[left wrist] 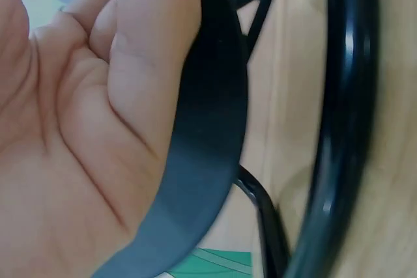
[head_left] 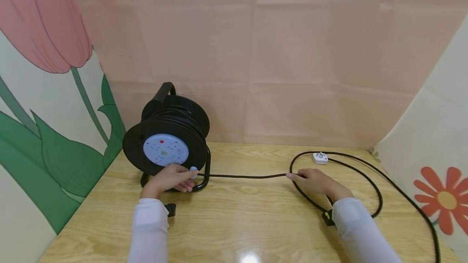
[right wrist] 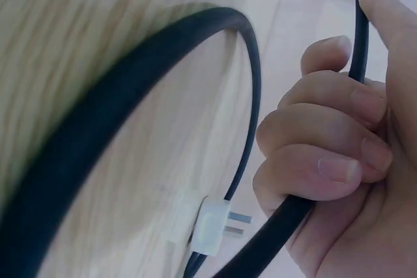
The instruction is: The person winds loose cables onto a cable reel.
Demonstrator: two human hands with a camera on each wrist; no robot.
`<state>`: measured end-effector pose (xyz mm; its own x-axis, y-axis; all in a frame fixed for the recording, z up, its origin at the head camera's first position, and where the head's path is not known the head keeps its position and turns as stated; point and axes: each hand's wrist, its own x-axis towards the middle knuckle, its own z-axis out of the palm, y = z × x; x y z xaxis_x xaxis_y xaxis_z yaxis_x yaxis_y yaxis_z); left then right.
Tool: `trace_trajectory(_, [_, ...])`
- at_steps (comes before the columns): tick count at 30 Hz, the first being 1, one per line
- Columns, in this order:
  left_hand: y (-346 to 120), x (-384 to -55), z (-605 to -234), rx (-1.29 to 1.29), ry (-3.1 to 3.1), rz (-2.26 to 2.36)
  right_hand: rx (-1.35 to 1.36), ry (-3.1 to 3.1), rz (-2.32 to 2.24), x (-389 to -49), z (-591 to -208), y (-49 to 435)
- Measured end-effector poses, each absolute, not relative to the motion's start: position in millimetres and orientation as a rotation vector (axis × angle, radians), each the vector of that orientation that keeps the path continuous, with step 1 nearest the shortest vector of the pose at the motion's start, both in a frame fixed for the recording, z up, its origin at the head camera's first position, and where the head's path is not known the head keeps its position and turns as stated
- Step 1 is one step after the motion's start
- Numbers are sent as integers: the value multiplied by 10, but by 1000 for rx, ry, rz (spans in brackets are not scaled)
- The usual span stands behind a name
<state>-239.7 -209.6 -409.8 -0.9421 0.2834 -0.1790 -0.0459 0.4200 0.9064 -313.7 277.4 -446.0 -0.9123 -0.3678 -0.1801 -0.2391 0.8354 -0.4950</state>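
A black cable reel (head_left: 133, 145) with a pale blue socket panel (head_left: 155, 149) stands on the left of the table. Its light blue crank knob (head_left: 194, 169) is pinched by my left hand (head_left: 172, 177) at the lower right of the reel's face. In the left wrist view, that hand's palm (left wrist: 78, 115) covers much of the reel's rim (left wrist: 212, 109), and the knob is hidden. My right hand (head_left: 316, 182) grips the black cable (head_left: 248, 177), which runs straight across to the reel. The right wrist view shows fingers (right wrist: 313, 122) curled round the cable (right wrist: 360, 37).
Slack cable loops on the table's right side, with one stretch running off toward the front right. A white plug (head_left: 320, 158) lies inside the loop. The black wrist device (head_left: 328, 217) sits by the right sleeve. A peach backdrop (head_left: 256, 72) rises behind the wooden table (head_left: 234, 218).
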Motion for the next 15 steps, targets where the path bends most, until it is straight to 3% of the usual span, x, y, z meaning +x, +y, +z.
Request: trace_trajectory(15, [-2408, -2384, -4340, 153, 2369, 1528, -443, 2830, -733, -3018, -4432, 2833])
